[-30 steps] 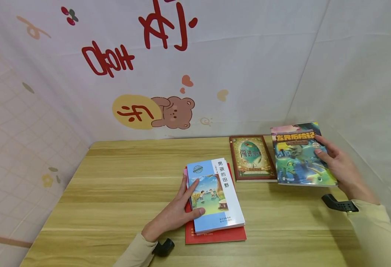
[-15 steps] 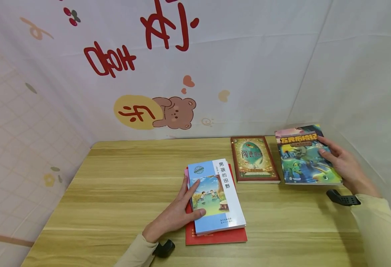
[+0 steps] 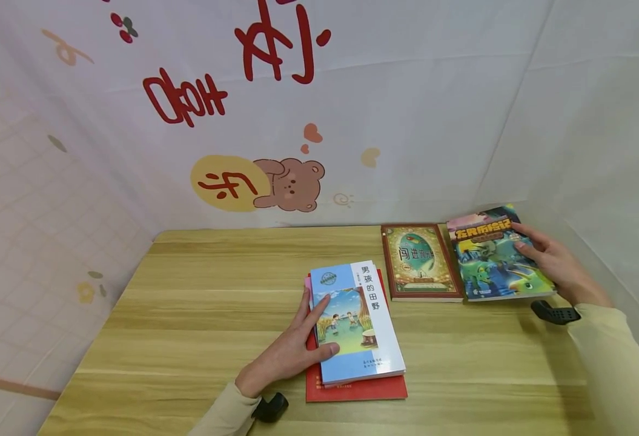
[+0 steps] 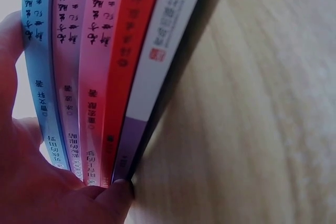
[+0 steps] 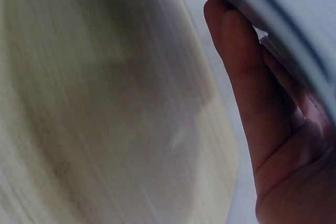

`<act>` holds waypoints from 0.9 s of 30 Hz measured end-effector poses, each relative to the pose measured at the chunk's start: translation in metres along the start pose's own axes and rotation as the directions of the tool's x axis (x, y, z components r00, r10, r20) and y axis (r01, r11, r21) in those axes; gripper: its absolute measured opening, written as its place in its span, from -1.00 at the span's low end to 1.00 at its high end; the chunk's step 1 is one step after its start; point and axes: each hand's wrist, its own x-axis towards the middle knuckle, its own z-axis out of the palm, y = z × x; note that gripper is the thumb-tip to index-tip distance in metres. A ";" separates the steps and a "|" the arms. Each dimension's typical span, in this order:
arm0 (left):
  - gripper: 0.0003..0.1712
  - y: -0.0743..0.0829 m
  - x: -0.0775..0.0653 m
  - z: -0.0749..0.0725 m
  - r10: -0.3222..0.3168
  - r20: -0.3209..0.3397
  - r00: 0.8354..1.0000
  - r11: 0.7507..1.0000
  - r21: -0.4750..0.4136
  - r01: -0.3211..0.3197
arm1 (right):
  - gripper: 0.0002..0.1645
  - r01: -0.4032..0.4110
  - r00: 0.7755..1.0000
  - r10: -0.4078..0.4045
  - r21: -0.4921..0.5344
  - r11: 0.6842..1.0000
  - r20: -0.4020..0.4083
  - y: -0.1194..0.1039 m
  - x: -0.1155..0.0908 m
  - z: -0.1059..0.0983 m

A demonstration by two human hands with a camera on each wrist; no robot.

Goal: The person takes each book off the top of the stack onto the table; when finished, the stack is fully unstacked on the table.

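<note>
My left hand (image 3: 283,351) grips the left side of a stack of books, thumb on the blue-and-white top book (image 3: 352,363). In the left wrist view the spines stack up: blue, mauve, pink, a red book (image 4: 131,40) and a white-and-purple spine (image 4: 165,30). The larger red book (image 3: 357,392) juts out at the stack's front. At the right, my right hand (image 3: 561,272) holds a dinosaur comic book (image 3: 488,260) by its right edge, thumb on the cover; the right wrist view shows fingers (image 5: 252,87) under it.
A brown-framed book with a green oval (image 3: 420,260) lies flat just left of the dinosaur book, close to the back edge. The wooden table (image 3: 205,290) meets a white printed cloth wall (image 3: 406,121) behind and another at the right.
The dinosaur book first shifts right, then moves back left and lower, beside the brown book, with my right hand still holding it. My left hand stays on the stack; the view turns slightly.
</note>
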 end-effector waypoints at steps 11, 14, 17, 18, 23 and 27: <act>0.05 0.000 0.000 0.000 -0.001 0.002 1.000 1.000 0.001 0.001 | -0.24 -0.019 0.999 0.015 0.110 0.994 0.039 0.018 0.018 0.008; 0.04 0.000 0.000 0.000 0.002 0.001 1.000 1.000 0.002 -0.002 | -0.21 -0.007 1.000 0.007 0.025 1.000 0.028 0.018 0.019 0.010; 0.04 0.000 0.000 0.000 0.002 0.001 1.000 1.000 0.003 -0.002 | -0.20 0.001 1.000 0.002 -0.098 0.995 0.026 0.017 0.019 0.010; 0.04 0.000 0.000 0.000 0.001 0.002 1.000 1.000 0.001 -0.001 | -0.21 0.005 0.999 0.000 -0.137 0.991 0.032 0.016 0.018 0.010; 0.04 0.000 0.000 0.000 -0.003 0.002 1.000 1.000 -0.002 0.003 | -0.24 -0.013 0.999 0.023 -0.216 0.976 0.042 0.007 0.012 0.008; 0.03 0.001 0.000 0.000 -0.001 -0.006 1.000 1.000 0.002 0.001 | -0.22 -0.029 0.999 0.031 -0.254 0.967 0.007 -0.001 0.005 0.005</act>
